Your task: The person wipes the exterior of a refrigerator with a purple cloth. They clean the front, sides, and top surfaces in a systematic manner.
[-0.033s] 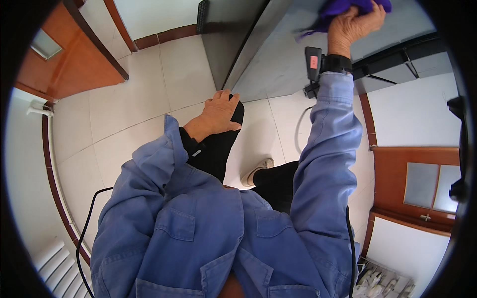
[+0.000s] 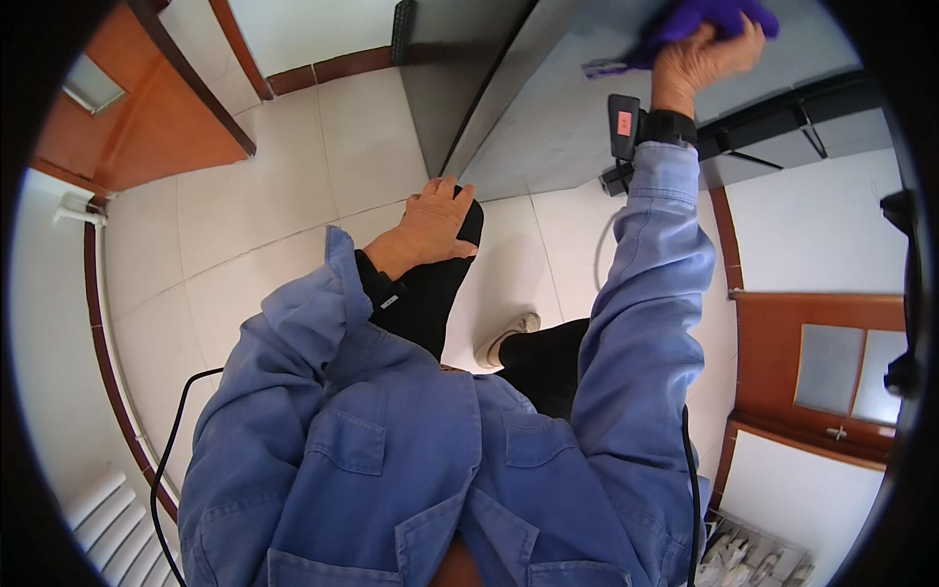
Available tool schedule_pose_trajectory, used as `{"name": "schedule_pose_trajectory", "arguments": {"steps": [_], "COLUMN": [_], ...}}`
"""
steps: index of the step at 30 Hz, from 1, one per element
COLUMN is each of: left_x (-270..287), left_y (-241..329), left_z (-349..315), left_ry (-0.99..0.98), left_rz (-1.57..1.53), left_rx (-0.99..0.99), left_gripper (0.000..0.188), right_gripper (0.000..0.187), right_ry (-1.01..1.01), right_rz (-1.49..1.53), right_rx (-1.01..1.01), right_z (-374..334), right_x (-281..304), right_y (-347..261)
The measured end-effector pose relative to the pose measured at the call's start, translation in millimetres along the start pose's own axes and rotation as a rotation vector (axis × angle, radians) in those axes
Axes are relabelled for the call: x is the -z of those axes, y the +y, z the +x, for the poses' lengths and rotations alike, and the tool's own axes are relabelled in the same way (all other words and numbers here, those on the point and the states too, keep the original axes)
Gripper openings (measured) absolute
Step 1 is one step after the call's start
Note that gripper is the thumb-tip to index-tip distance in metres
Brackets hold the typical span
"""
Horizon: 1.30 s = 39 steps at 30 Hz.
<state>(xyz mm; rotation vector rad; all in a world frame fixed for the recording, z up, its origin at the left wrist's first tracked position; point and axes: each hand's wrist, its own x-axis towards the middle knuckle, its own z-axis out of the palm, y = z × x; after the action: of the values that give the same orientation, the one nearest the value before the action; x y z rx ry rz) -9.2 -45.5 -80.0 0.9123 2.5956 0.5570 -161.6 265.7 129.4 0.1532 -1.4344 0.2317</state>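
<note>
A purple cloth [image 2: 706,18] is bunched under my right hand [image 2: 706,61], whose fingers grip it against a grey flat panel [image 2: 577,127] of a large dark appliance or cabinet at the top. One loose corner of the cloth trails to the left along the panel. My left hand [image 2: 433,223] lies flat on my bent knee in black trousers [image 2: 430,303], fingers spread and holding nothing. Its fingertips are close to the lower corner of the dark panel [image 2: 445,78].
Black trim [image 2: 773,122] runs along the panel's right edge. A cable [image 2: 599,254] hangs to the floor beside my right sleeve. Wooden doors [image 2: 137,108] stand at far left and right [image 2: 822,362]. A white radiator [image 2: 112,528] is at lower left, a rack [image 2: 753,558] at lower right.
My right hand has shifted slightly to the right with the purple cloth, and the cloth's loose corner lies differently. My left hand stays on the knee.
</note>
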Motion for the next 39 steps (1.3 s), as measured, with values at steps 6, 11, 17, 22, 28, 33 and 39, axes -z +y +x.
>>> {"name": "schedule_pose_trajectory", "arguments": {"steps": [6, 11, 17, 22, 28, 33, 39], "left_x": [2.9, 1.2, -0.7, 1.3, 4.4, 1.1, -4.1], "left_y": [-4.4, -6.4, -8.9, -11.3, -14.6, -16.8, -18.6], "left_z": [2.3, 3.3, 2.9, 4.5, 8.1, 9.9, 13.5], "left_ry": [-0.03, 0.004, 0.013, 0.023, -0.011, -0.028, 0.028], "left_rz": [-0.031, -0.022, -0.014, -0.032, -0.054, -0.036, -0.03], "left_rx": [0.018, -0.023, -0.023, -0.043, -0.086, -0.135, -0.133], "left_gripper": [0.099, 0.099, 0.099, 0.098, 0.097, 0.099, 0.098], "right_gripper": [0.052, 0.041, 0.05, 0.051, 0.052, 0.036, 0.035], "right_ry": [0.214, 0.277, -0.103, -0.015, 0.254, 0.036, -0.136], "right_rz": [0.352, 0.611, 0.007, 0.09, 0.678, 0.438, 0.131], "right_rx": [-0.938, -1.451, -0.394, -0.735, -1.55, -1.422, -0.946], "right_z": [-170.8, -219.9, -88.3, -95.3, -261.3, -233.9, -120.0], "right_x": [21.4, 27.1, 24.0, 24.0, 49.5, 60.0, 57.3], "right_y": [19.8, -53.0, -15.5, 47.7, -8.5, 9.1, 113.0]}}
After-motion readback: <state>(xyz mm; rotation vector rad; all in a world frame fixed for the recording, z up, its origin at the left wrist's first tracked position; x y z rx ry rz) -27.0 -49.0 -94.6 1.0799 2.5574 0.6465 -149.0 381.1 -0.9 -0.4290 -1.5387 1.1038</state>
